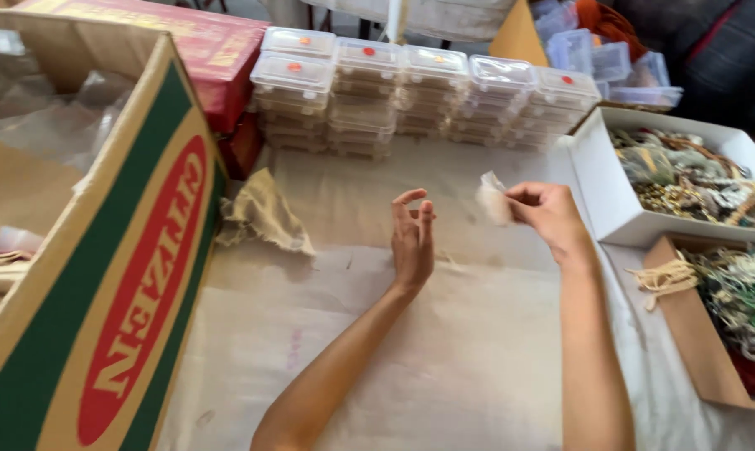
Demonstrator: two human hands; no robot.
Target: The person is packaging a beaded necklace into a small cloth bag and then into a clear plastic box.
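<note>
Right now my right hand (547, 213) pinches a small clear packet (493, 199) between thumb and fingertips, held up above the cloth-covered table (444, 351). The packet is blurred; I can't tell what's in it. My left hand (413, 238) is empty, fingers loosely curled and half open, palm turned toward the packet, just beside it but not touching.

My read: this is the hand-over or opening stage, with the packet lifted and the free hand coming in. The next move needs the left fingertips to meet the packet's free edge without crushing it, so a light two-finger grip, nothing more.

Surroundings: a white box (611, 200) of mixed jewellery sits to the right of my right hand, with a brown tray (686, 334) of beaded strands below it. Stacked clear lidded containers (419, 92) line the far edge. A large cardboard carton (101, 276) stands at left, well apart, with a crumpled cloth scrap (264, 213) beside it.
</note>
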